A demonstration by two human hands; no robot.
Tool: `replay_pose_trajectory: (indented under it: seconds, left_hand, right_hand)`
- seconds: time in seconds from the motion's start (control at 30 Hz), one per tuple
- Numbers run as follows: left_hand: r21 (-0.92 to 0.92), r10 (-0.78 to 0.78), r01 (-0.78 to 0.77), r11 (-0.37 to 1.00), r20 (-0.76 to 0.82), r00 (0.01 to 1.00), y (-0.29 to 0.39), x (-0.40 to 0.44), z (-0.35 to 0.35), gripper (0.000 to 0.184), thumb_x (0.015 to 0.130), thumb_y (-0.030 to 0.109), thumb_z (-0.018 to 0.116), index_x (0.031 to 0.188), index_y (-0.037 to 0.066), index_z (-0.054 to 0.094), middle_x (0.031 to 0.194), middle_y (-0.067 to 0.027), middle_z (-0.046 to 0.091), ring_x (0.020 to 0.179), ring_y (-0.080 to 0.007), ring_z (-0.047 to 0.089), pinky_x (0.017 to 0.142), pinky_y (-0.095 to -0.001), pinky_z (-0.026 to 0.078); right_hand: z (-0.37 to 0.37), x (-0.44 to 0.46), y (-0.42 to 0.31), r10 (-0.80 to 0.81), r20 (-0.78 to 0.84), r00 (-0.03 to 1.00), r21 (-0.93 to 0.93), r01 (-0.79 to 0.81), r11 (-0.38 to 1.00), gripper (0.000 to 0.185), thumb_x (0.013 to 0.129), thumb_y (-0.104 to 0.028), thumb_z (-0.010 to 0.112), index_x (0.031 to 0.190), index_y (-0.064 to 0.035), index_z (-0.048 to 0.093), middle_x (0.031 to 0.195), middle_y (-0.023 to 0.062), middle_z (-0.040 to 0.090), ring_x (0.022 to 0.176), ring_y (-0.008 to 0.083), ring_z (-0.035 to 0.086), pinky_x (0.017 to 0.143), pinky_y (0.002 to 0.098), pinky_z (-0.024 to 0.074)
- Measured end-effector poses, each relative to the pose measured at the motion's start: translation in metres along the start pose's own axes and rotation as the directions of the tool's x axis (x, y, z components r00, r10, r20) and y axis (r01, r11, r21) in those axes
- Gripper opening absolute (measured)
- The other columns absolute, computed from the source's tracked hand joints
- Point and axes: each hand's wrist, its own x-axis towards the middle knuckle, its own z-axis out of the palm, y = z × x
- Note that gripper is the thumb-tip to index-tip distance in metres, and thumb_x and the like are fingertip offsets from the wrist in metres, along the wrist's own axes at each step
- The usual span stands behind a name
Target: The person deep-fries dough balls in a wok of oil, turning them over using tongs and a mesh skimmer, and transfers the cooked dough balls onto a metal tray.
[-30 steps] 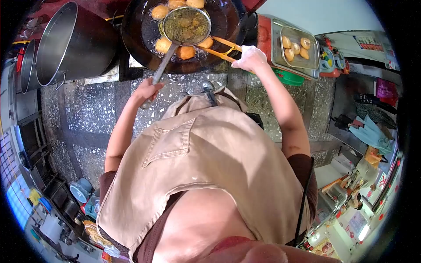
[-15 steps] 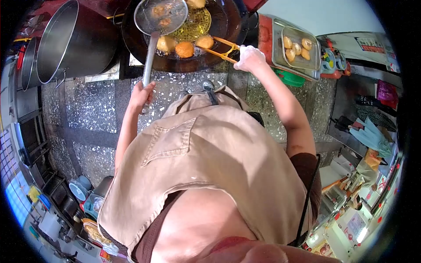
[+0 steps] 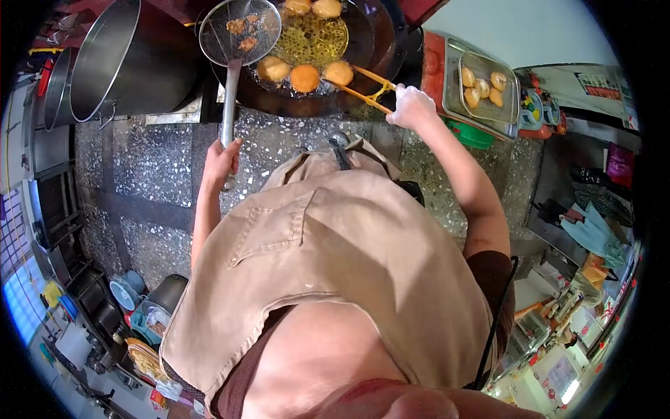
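Observation:
My left hand (image 3: pixel 223 159) is closed around the metal handle of a mesh skimmer (image 3: pixel 240 31), whose basket holds a few brown fried bits over the wok's left side. In my right hand (image 3: pixel 412 107), which looks thinly gloved or coated in white, are orange-brown tongs (image 3: pixel 377 87). Their two arms are spread, with the tips beside a golden fried dough ball (image 3: pixel 338 72); whether they touch it I cannot tell. A deeper orange ball (image 3: pixel 305 78) and a paler ball (image 3: pixel 273 69) float to its left. Two more balls (image 3: pixel 326 8) lie at the far side of the wok (image 3: pixel 377 42).
A perforated round plate (image 3: pixel 314 38) sits in the oil. Right of the wok, a clear tray (image 3: pixel 515 105) holds several pale dough pieces, above a green container (image 3: pixel 471 134). A large metal pot (image 3: pixel 139 66) stands at left. Speckled floor (image 3: pixel 153 167) lies below.
The whole view has shifted slightly, so the wok and tray appear a little lower and further right. The skimmer has moved slightly left relative to the wok. Both hands keep their holds.

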Motion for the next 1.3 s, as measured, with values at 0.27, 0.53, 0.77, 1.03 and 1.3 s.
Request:
replay_pose_trajectory:
  seconds: [0.27,0.53,0.77,1.03,1.3]
  left_hand:
    - [0.0,-0.039,0.039,0.999,-0.027,0.999,0.0,-0.011,0.006,0.024,0.084,0.023,0.06,0.077,0.004,0.047,0.057,-0.0004,0.047,0.042,-0.0089,0.044,0.038,-0.0241,0.035]
    - [0.067,0.0,0.004,0.998,-0.053,0.999,0.003,-0.009,0.008,0.026,0.083,0.023,0.06,0.076,0.003,0.046,0.055,-0.0012,0.047,0.042,-0.0095,0.044,0.038,-0.0248,0.036]
    - [0.132,-0.07,0.05,0.99,0.146,0.987,-0.005,0.001,0.029,0.027,0.083,0.024,0.06,0.074,0.003,0.047,0.055,-0.002,0.048,0.041,-0.0109,0.045,0.037,-0.0268,0.036]
    - [0.19,-0.053,-0.003,0.982,0.288,0.956,-0.015,0.02,0.048,0.042,0.086,0.044,0.055,0.065,0.008,0.046,0.046,-0.0019,0.046,0.037,-0.0122,0.043,0.035,-0.0272,0.031]
    - [0.26,0.038,-0.148,0.954,0.384,0.923,-0.026,0.062,0.041,0.039,0.085,0.043,0.056,0.069,0.01,0.044,0.055,0.0024,0.04,0.049,-0.0085,0.038,0.044,-0.0266,0.031]
  right_hand:
    - [0.004,-0.003,0.001,0.016,-0.004,1.0,0.03,-0.016,0.999,0.067,0.065,-0.035,0.071,0.116,-0.0001,0.046,0.104,0.0194,0.058,0.097,0.0333,0.058,0.082,0.0402,0.0487]
    - [0.001,-0.007,-0.003,0.015,-0.013,1.0,0.029,-0.015,0.999,0.064,0.067,-0.032,0.071,0.115,0.003,0.048,0.108,0.0186,0.058,0.099,0.0314,0.058,0.083,0.0396,0.0486]
    - [0.005,-0.003,-0.004,0.044,0.001,0.999,0.046,-0.044,0.998,0.063,0.065,-0.03,0.072,0.115,0.0016,0.05,0.11,0.0168,0.058,0.099,0.031,0.058,0.082,0.04,0.0487]
    - [0.005,-0.015,-0.013,0.011,-0.022,1.0,0.063,-0.01,0.998,0.027,0.065,-0.026,0.068,0.089,-0.0147,0.067,0.092,0.0055,0.064,0.084,0.0226,0.062,0.063,0.0381,0.0469]
    - [-0.006,-0.015,-0.032,0.152,0.143,0.978,0.113,-0.169,0.979,0.04,0.06,-0.022,0.075,0.097,-0.0073,0.066,0.098,0.0079,0.065,0.088,0.0247,0.062,0.059,0.0442,0.0508]
